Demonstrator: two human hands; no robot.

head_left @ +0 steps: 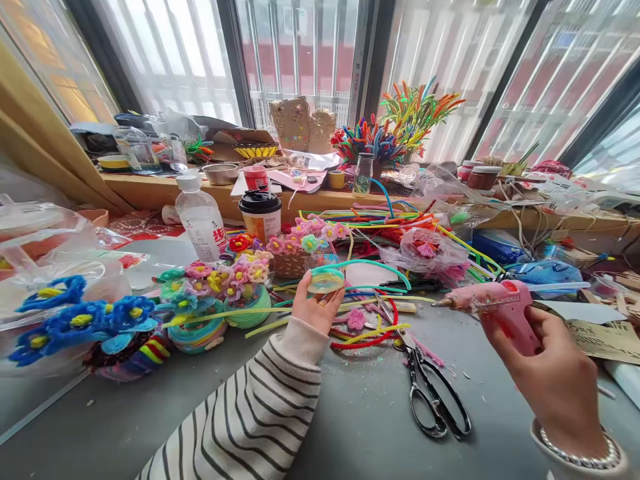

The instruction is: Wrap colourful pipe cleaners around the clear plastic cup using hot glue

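Note:
Near the middle of the table, my left hand holds a small round, pale clear-looking disc or roll between thumb and fingers. A pink glue gun is gripped in my right hand at the right, its nozzle pointing left. Between the hands lie black-handled scissors with open handles. A pink fuzzy flower rests just right of my left hand, among red and yellow pipe cleaners. A turquoise pipe cleaner curves behind the disc.
Blue fuzzy flowers and colourful wrapped pots stand at the left. Behind them are a plastic bottle and a lidded cup. Loose pipe cleaners are heaped at centre back. A wooden ledge runs below the windows.

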